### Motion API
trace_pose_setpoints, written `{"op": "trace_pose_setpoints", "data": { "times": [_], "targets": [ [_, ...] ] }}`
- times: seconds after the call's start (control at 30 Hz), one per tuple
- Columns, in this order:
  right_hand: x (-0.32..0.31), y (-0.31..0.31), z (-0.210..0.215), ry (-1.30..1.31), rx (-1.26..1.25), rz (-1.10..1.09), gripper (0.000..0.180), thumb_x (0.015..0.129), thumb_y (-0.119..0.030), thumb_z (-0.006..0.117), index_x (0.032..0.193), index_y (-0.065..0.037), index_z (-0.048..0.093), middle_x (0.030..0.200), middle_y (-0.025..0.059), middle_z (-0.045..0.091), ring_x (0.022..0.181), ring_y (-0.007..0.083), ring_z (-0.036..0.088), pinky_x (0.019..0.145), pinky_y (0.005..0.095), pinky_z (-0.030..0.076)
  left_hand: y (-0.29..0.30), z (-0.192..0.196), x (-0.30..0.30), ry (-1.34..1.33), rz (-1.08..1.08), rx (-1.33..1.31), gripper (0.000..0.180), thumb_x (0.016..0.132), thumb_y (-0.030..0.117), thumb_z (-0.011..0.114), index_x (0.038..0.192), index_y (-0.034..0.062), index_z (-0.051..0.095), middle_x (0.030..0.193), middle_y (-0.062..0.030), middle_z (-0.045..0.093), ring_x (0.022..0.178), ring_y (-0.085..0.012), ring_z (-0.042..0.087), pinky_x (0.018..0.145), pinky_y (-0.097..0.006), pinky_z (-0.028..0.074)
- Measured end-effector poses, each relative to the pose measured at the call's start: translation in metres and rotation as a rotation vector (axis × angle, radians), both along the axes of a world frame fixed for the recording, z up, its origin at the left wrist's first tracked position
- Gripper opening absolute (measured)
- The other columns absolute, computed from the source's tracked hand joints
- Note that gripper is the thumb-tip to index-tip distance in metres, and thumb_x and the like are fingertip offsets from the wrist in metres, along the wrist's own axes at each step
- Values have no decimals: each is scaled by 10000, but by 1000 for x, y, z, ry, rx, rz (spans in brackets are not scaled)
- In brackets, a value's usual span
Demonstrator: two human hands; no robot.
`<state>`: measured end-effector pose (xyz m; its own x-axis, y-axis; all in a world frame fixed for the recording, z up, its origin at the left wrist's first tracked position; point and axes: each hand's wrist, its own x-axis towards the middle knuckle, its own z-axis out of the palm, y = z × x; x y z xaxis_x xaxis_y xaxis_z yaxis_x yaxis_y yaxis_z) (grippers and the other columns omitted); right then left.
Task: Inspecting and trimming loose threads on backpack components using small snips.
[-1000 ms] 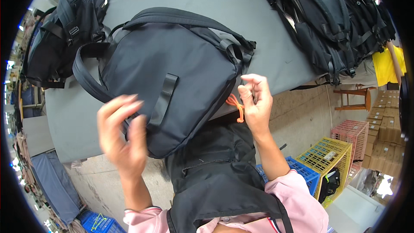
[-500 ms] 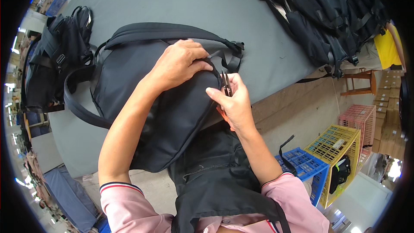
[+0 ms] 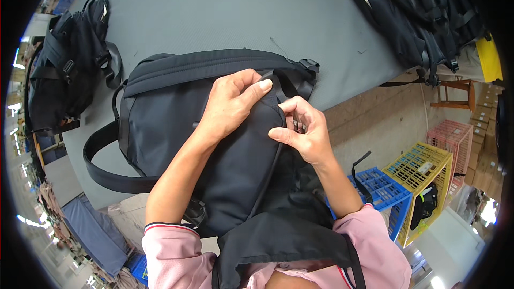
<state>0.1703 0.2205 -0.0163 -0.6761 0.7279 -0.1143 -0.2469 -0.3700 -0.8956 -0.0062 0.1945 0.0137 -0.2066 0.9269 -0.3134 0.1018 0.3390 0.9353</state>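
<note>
A black backpack (image 3: 166, 134) lies at the table's near edge, its lower part hanging toward my apron. My left hand (image 3: 230, 104) is closed on the bag's corner, thumb and fingers pinching the fabric where a webbing strap (image 3: 286, 83) joins. Just right of it, my right hand (image 3: 310, 131) is curled at the bag's seam edge, index fingertip and thumb against the fabric. Dark metal thread snips (image 3: 298, 125) show between its fingers, mostly hidden in the palm. A padded shoulder strap (image 3: 203, 67) runs along the bag's far side, and a looped strap (image 3: 104, 179) sticks out left.
Other black backpacks are on the grey table (image 3: 225, 10): one bag (image 3: 69, 69) at the left, a pile (image 3: 412, 16) at far right. Blue (image 3: 383, 187), yellow (image 3: 415, 163) and pink crates (image 3: 452, 136) stand on the floor at right, near a wooden stool (image 3: 455, 93). Loose threads lie on the table.
The backpack has shifted and turned slightly, its strap corner now nearer me. Both hands moved a little right and down. The snips' blades, which pointed up, are now tucked in my right hand.
</note>
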Motion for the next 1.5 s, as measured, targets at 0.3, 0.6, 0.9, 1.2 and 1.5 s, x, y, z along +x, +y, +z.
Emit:
{"op": "trace_pose_setpoints", "data": {
  "times": [0.3,0.6,0.9,1.2,1.5],
  "targets": [
    [24,17,25,-460,751,-242,287,780,-134,719,1023,-57,588,845,67,583,639,146,592,580,266,490,-4,-6,0,4,-1,41,269,876,242,624,753,13,553,624,50,470,617,-37,389,558,-224,344],
    [28,27,40,-541,1046,-152,223,694,-87,725,896,-84,630,748,55,543,582,234,561,517,319,431,-2,0,3,49,-14,26,264,881,240,616,772,5,561,637,40,489,638,-45,406,583,-230,363],
    [31,30,35,-418,803,-110,164,731,-30,699,884,-2,648,778,61,556,656,126,535,558,242,423,-5,3,9,-27,32,111,195,888,185,606,857,-6,583,729,24,569,704,-49,491,697,-215,412],
    [23,9,27,-138,273,141,531,746,-169,758,1186,-4,512,858,-7,386,648,50,337,569,198,287,-31,10,16,-464,324,339,215,945,236,554,865,36,550,773,-43,597,803,-132,570,901,-296,419],
    [14,2,22,-192,498,87,314,700,-108,765,976,-45,630,737,13,476,620,114,407,574,242,357,-42,-10,8,-613,309,497,290,946,257,479,746,50,505,580,-49,474,629,-158,489,1040,-360,287]
  ]
}}
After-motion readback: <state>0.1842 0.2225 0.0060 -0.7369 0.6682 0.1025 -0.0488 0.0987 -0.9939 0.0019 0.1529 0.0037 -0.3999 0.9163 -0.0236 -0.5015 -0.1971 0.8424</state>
